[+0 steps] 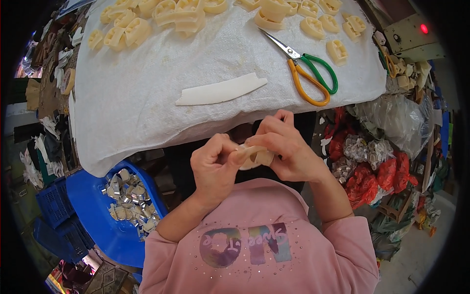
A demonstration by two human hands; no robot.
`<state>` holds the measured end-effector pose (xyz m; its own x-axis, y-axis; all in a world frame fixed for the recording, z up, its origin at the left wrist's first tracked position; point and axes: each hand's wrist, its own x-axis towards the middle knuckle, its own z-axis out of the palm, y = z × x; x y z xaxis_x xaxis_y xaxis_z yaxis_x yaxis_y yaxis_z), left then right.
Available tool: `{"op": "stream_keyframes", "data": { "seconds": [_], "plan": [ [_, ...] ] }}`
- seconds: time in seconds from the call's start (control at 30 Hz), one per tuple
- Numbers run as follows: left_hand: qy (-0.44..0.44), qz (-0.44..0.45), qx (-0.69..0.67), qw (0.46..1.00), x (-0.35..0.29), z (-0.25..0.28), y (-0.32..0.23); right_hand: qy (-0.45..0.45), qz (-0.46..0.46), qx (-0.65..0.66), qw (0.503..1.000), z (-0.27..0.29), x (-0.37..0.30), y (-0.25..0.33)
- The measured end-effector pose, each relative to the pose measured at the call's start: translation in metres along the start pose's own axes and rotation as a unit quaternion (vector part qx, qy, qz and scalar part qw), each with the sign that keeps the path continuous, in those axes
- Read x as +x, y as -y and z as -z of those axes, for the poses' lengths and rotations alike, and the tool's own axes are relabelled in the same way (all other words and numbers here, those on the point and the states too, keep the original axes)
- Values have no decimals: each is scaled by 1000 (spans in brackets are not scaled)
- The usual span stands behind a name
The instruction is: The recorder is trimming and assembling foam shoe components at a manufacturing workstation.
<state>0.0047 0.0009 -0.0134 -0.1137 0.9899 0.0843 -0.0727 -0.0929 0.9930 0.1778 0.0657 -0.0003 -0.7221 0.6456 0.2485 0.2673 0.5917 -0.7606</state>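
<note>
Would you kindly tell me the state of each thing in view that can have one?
Left hand: closed on the cream band
Right hand: closed on it too
Cream band: bent into a curve
Scissors: lying down, blades shut or nearly so
White strip: loose, unheld
White cloth: spread, edge draping
Red light: lit
Red bags: crumpled
Shiny pieces: heaped loosely

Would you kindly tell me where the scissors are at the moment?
In the head view, the scissors lie toward the upper right on the white table cover, to the right of the white strip and beyond the right hand.
</note>
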Motion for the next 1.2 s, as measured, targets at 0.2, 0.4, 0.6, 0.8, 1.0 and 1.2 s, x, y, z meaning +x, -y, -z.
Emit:
{"op": "stream_keyframes", "data": {
  "seconds": [0.2,0.4,0.6,0.8,1.0,1.2],
  "plan": [
    [-20,-88,82,993,-2,3,3,-25,20,-21,999,6,6,3],
    [-29,-246,229,941,7,6,-2,11,42,-105,994,9,7,5],
    [-57,-274,248,927,8,18,-6,-64,46,-107,991,12,10,26],
    [-101,-294,209,927,10,15,-7,-278,-55,223,933,-26,-25,9],
    [32,-296,83,951,10,3,-9,-343,-158,500,779,-38,-13,24],
    [78,-348,274,893,13,1,-16,-293,-176,529,777,-28,-28,23]
  ]
}}
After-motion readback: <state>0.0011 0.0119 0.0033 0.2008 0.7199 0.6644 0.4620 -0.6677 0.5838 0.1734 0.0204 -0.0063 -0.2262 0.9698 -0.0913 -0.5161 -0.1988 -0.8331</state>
